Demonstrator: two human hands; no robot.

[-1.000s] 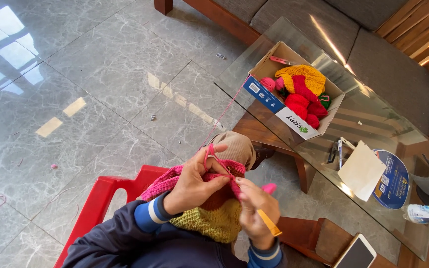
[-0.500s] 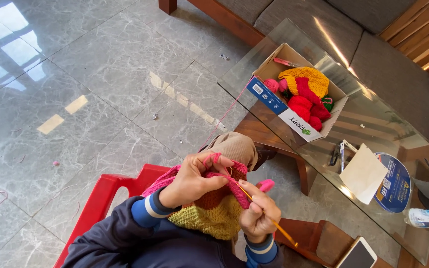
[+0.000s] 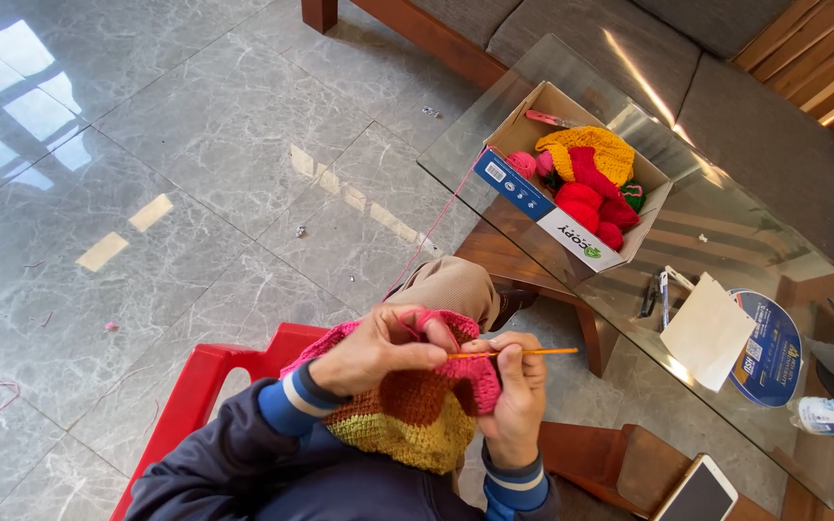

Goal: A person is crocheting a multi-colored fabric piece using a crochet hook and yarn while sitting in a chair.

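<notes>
Bright daylight; window glare on the polished floor (image 3: 147, 145) and glass table (image 3: 726, 232). Focus sharp, shadows soft.

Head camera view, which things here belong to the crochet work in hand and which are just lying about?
In use:
left hand
right hand
orange crochet hook
pink and yellow crocheted piece
pink yarn strand
cardboard box of yarn balls

Lying about:
phone
paper sheet
round blue disc
</notes>
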